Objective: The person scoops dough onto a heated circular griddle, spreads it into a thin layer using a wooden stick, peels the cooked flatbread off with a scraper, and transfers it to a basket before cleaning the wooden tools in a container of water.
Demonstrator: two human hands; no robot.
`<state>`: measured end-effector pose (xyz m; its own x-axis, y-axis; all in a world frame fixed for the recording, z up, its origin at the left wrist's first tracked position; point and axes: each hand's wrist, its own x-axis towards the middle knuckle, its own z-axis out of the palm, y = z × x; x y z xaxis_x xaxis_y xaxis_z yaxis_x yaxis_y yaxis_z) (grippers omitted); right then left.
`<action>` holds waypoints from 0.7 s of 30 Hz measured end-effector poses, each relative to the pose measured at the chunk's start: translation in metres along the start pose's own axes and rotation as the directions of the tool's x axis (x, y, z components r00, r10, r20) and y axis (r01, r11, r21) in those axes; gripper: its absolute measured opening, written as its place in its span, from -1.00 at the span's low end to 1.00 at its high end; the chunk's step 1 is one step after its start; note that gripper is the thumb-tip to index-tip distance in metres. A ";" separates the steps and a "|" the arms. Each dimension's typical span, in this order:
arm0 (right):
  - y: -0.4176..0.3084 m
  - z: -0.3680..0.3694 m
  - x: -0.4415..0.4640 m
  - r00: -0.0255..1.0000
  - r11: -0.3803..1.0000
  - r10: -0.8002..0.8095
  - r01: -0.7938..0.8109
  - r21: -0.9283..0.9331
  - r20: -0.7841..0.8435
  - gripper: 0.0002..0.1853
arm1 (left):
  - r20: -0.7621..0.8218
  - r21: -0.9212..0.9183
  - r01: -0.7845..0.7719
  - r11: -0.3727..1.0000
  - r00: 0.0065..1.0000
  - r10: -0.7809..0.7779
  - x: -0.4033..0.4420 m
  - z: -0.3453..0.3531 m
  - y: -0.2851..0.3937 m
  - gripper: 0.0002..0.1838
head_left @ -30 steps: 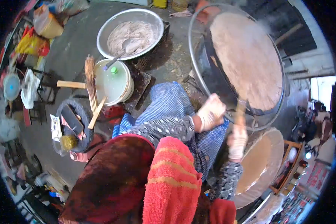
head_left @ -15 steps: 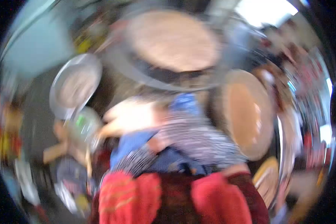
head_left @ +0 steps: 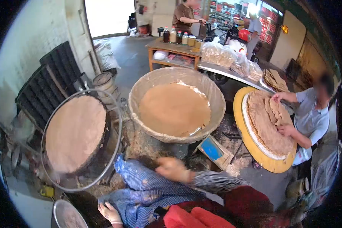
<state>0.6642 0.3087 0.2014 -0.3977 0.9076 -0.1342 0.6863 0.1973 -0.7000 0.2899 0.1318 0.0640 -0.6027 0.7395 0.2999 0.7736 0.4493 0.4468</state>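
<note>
My left hand [head_left: 110, 214] rests on the blue checked cloth [head_left: 150, 186] over my legs, its fingers apart and nothing seen in them. Blurred by motion, my right hand [head_left: 173, 169] is above the same cloth, below the lined basin; its fingers are too smeared to read. That wide basin [head_left: 138, 117] holds a smooth brown mass. To the left, a round griddle inside a metal ring [head_left: 119, 140] carries a pale brown layer [head_left: 76, 133]. A metal bowl [head_left: 57, 218] with pale paste is partly visible at the lower left.
At the right, a co-worker [head_left: 311, 114] touches brown sheets [head_left: 269, 125] stacked on a yellow round board [head_left: 241, 114]. Behind stand a wooden table [head_left: 155, 45] with bottles and bagged goods [head_left: 218, 53]. Another person [head_left: 184, 19] is at the back. A blue-topped box [head_left: 212, 150] lies near the basin.
The view has swung right, bringing the basin to the middle and the griddle to the left. My right hand has moved away from the griddle; the wooden-handled tool it held is no longer visible.
</note>
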 end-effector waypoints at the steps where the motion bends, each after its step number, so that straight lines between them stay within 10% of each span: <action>1: 0.069 -0.001 -0.008 0.934 0.997 -0.012 -0.016 -0.076 -0.357 -0.48 | 0.008 0.074 -0.012 0.997 1.000 0.011 0.001 0.015 -0.018 -0.58; 2: 0.117 -0.018 -0.016 0.870 0.968 0.103 -0.198 -0.152 -0.482 -0.51 | 0.108 0.043 -0.213 0.976 0.972 0.207 0.011 -0.010 0.010 -0.48; 5: 0.211 -0.060 -0.050 0.682 0.832 0.345 -0.540 -0.126 -0.645 -0.01 | 0.194 0.030 -0.170 0.985 0.968 0.161 0.018 0.014 -0.003 -0.36; 8: 0.261 -0.058 -0.057 0.494 0.598 0.698 -0.800 0.042 -0.518 0.25 | 0.187 0.221 -0.126 0.967 0.979 0.085 0.021 0.033 -0.007 -0.56; 18: 0.278 0.014 -0.084 0.756 0.582 0.545 -0.652 -0.486 -0.362 -0.37 | 0.343 0.346 -0.074 0.935 0.938 -0.052 0.027 0.027 0.045 -0.53; 21: 0.189 -0.038 -0.094 0.673 0.700 0.664 -0.713 -0.044 -0.326 -0.35 | 0.278 0.295 -0.148 0.944 0.958 0.063 0.027 0.033 0.037 -0.54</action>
<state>0.8545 0.2751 0.1085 0.3870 0.8624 -0.3263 0.7908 -0.4924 -0.3635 0.3087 0.1848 0.0611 -0.4745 0.8765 0.0812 0.8771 0.4629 0.1284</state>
